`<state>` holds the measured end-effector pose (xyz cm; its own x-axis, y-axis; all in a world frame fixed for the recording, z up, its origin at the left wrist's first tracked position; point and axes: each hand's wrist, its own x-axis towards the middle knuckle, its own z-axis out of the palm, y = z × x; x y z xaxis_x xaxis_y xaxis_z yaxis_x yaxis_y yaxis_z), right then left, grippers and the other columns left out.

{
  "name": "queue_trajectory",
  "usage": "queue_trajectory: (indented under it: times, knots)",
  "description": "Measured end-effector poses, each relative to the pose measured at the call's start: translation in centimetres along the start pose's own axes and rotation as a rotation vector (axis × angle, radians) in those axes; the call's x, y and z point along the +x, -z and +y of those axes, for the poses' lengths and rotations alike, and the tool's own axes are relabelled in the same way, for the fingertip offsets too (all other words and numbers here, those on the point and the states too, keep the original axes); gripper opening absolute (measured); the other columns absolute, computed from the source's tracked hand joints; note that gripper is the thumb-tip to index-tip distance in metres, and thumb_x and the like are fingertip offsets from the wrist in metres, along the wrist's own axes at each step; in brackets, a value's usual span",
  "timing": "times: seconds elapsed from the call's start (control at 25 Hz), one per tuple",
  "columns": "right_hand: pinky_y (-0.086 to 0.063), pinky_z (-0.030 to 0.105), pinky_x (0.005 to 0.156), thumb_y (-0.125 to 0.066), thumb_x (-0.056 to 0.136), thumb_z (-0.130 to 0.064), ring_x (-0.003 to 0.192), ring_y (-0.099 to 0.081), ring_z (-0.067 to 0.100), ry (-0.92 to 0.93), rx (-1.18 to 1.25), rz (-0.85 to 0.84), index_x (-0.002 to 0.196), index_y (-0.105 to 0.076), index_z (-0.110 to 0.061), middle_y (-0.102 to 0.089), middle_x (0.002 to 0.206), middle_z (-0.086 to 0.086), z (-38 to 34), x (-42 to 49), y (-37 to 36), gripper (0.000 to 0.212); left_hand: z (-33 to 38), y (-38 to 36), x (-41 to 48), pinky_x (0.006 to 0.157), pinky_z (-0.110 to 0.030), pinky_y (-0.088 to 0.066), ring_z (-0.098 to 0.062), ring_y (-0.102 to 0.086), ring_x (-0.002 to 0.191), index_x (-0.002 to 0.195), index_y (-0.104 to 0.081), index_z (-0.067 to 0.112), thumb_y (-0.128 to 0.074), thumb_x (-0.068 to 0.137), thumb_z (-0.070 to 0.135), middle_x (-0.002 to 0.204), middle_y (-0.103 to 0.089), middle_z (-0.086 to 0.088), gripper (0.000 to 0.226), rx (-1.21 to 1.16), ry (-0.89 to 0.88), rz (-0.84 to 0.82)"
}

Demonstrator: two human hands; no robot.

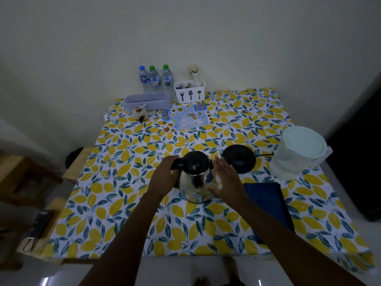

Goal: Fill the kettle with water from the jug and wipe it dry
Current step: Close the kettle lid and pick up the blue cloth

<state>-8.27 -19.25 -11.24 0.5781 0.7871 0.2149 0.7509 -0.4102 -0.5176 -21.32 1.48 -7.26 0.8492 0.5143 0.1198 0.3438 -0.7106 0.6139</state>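
Observation:
A steel kettle (194,182) with a black lid stands on the lemon-print tablecloth in the middle of the table. My left hand (162,176) is wrapped around its black handle on the left side. My right hand (225,179) lies flat with fingers spread against the kettle's right wall. The kettle's round black base (239,157) sits empty just behind and to the right. A clear plastic jug (299,151) with a pale lid stands at the right edge. A folded blue cloth (268,205) lies to the right of the kettle, partly under my right forearm.
At the back stand three water bottles (154,78), a white cutlery holder (189,91), a lilac box (147,101), a small jar (139,112) and a printed leaflet (185,118). A wooden bench (51,221) with a dark box is on the left.

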Motion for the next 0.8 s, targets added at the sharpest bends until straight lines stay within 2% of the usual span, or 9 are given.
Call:
queue_trajectory:
  times: [0.08, 0.12, 0.24, 0.32, 0.4, 0.44, 0.52, 0.68, 0.8]
  knots:
    - [-0.010, 0.041, 0.115, -0.058, 0.085, -0.053, 0.148, -0.005, 0.016, -0.065, -0.006, 0.063, 0.151, -0.016, -0.023, -0.014, 0.160, -0.001, 1.9, -1.6, 0.5, 0.084, 3.2, -1.3, -1.2, 0.113, -0.045, -0.032, -0.031, -0.041, 0.131, 0.132, -0.049, 0.008, -0.050, 0.094, 0.008, 0.137, -0.052, -0.015, 0.038, 0.066, -0.122, 0.127]
    - [-0.016, 0.044, 0.113, -0.055, 0.085, -0.055, 0.147, -0.009, 0.018, -0.107, -0.046, 0.085, 0.150, -0.018, -0.024, -0.019, 0.159, 0.000, 3.2, -2.6, 0.6, 0.081, 4.9, -2.3, -1.7, 0.116, -0.048, -0.026, -0.030, -0.034, 0.137, 0.133, -0.048, 0.010, -0.047, 0.095, 0.010, 0.140, -0.049, -0.012, 0.039, 0.098, -0.154, 0.123]
    - [-0.037, 0.056, 0.103, -0.045, 0.085, -0.062, 0.143, -0.025, 0.033, -0.285, -0.221, 0.021, 0.147, -0.027, -0.025, -0.029, 0.156, 0.006, 8.5, -6.1, 0.8, 0.075, 9.0, -7.6, -2.8, 0.118, -0.045, -0.017, -0.027, -0.019, 0.145, 0.139, -0.041, 0.016, -0.038, 0.098, 0.019, 0.147, -0.042, -0.005, 0.041, 0.140, -0.299, -0.034]
    - [-0.032, 0.064, 0.103, -0.046, 0.083, -0.064, 0.144, -0.018, 0.038, -0.457, -0.266, -0.111, 0.148, -0.025, -0.027, -0.022, 0.158, 0.009, 11.4, -8.6, 0.7, 0.078, 10.1, -11.8, -3.5, 0.119, -0.045, -0.016, -0.025, -0.014, 0.147, 0.142, -0.037, 0.016, -0.035, 0.099, 0.022, 0.150, -0.039, -0.005, 0.044, 0.145, -0.365, -0.183]
    - [-0.020, 0.065, 0.109, -0.049, 0.079, -0.071, 0.146, -0.002, 0.038, -0.614, -0.287, -0.265, 0.150, -0.010, -0.036, -0.004, 0.162, 0.006, 13.6, -11.0, -0.1, 0.087, 10.4, -15.4, -3.8, 0.119, -0.048, -0.017, -0.026, -0.010, 0.147, 0.144, -0.033, 0.016, -0.038, 0.099, 0.021, 0.154, -0.033, -0.005, 0.046, 0.126, -0.318, -0.342]
    - [-0.017, 0.065, 0.110, -0.047, 0.077, -0.075, 0.146, 0.002, 0.037, -0.653, -0.301, -0.299, 0.149, -0.006, -0.040, 0.001, 0.162, 0.006, 14.1, -11.9, -0.6, 0.091, 10.4, -16.8, -3.8, 0.119, -0.050, -0.018, -0.027, -0.009, 0.148, 0.145, -0.032, 0.015, -0.040, 0.099, 0.020, 0.155, -0.031, -0.005, 0.047, 0.130, -0.292, -0.407]
    - [-0.018, 0.065, 0.108, -0.044, 0.074, -0.079, 0.146, -0.002, 0.037, -0.667, -0.321, -0.305, 0.148, -0.010, -0.042, -0.003, 0.162, 0.008, 14.4, -12.9, -1.2, 0.090, 10.5, -18.8, -3.7, 0.117, -0.052, -0.019, -0.029, -0.007, 0.148, 0.147, -0.028, 0.014, -0.041, 0.098, 0.018, 0.156, -0.027, -0.006, 0.050, 0.174, -0.265, -0.501]
    - [-0.031, 0.063, 0.099, -0.055, 0.080, -0.059, 0.139, -0.023, 0.042, -0.639, -0.356, -0.285, 0.146, -0.027, -0.039, -0.024, 0.156, 0.014, 14.6, -12.6, -1.4, 0.075, 11.1, -20.7, -3.1, 0.119, -0.047, -0.015, -0.029, -0.003, 0.148, 0.148, -0.023, 0.014, -0.039, 0.099, 0.018, 0.157, -0.024, -0.005, 0.052, 0.224, -0.241, -0.584]
    - [-0.045, 0.058, 0.084, -0.066, 0.080, -0.035, 0.120, -0.043, 0.046, -0.604, -0.352, -0.261, 0.137, -0.046, -0.033, -0.045, 0.141, 0.019, 15.6, -11.7, -1.5, 0.060, 11.6, -21.2, -2.6, 0.120, -0.044, -0.016, -0.028, -0.007, 0.148, 0.147, -0.027, 0.013, -0.040, 0.099, 0.017, 0.156, -0.027, -0.005, 0.050, 0.203, -0.234, -0.556]
